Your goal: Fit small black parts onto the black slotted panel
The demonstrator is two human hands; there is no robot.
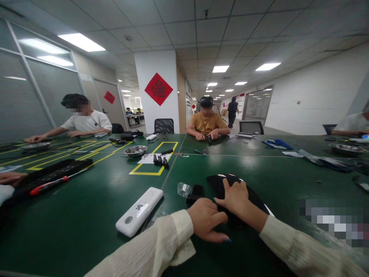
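Note:
My right hand [235, 195] rests on a glossy black curved panel [220, 184], thumb and forefinger stretched apart over its surface. The other fingers are bent on top of it. Just left of the panel, my left hand [206, 219] hovers or lies low over the table, its fingers partly bent and its thumb stuck out. Nothing shows in its grasp, though its underside is hidden. Beyond its knuckles sit small black blocks [197, 190], partly covered by the hand. A crumpled clear plastic wrapper [183, 189] lies beside them.
A white power-bank-like device [139, 211] lies left of my forearm. Farther off are small black cylinders [160, 161], a metal bowl [136, 151] and pliers [201, 151]. A red-handled screwdriver [49, 185] is at left. Several people sit around the green table [95, 215].

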